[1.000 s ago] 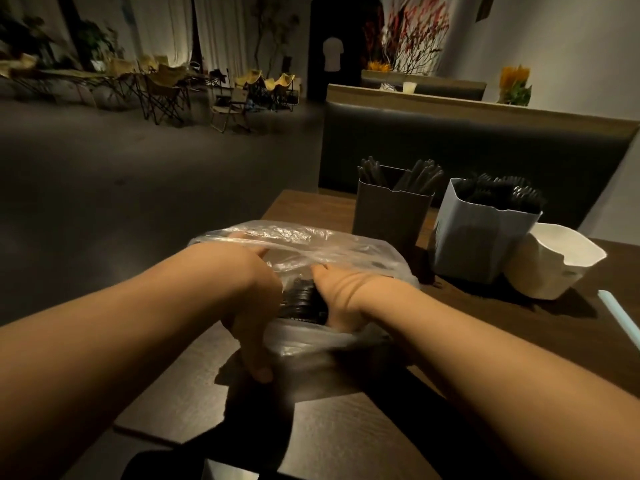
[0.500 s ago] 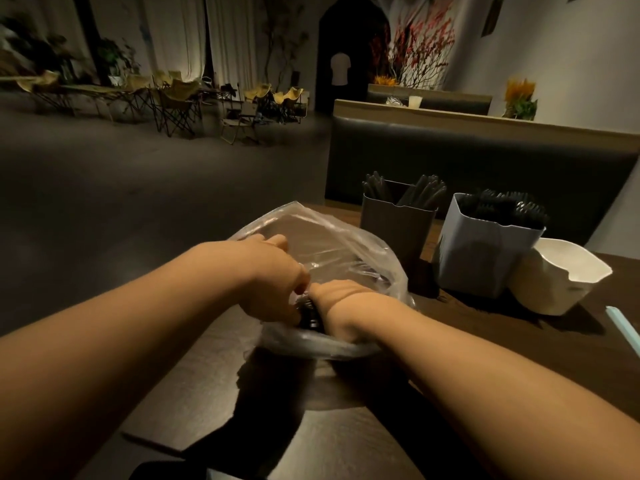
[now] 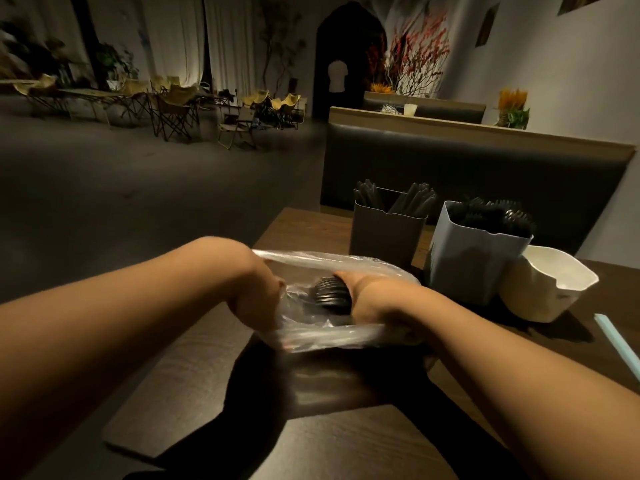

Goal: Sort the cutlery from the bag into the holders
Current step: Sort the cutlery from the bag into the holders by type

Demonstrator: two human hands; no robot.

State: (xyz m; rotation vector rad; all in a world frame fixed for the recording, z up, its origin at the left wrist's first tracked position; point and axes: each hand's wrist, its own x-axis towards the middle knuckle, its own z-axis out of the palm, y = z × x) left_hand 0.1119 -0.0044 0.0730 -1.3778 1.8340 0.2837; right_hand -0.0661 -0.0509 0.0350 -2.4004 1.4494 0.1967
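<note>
While left hand [image 3: 254,299] pinches bag [image 3: 329,336], right hand [image 3: 367,296] (inside) grips cutlery [image 3: 330,294].

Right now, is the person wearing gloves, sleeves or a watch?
No. The left forearm and right forearm are bare, no sleeves in view. The left hand and right hand have no gloves, and neither wrist shows a watch or bracelet.

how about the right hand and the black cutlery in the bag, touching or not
Touching. The head view shows the right hand inside the bag, pressed against the black cutlery stack with no gap.
</note>
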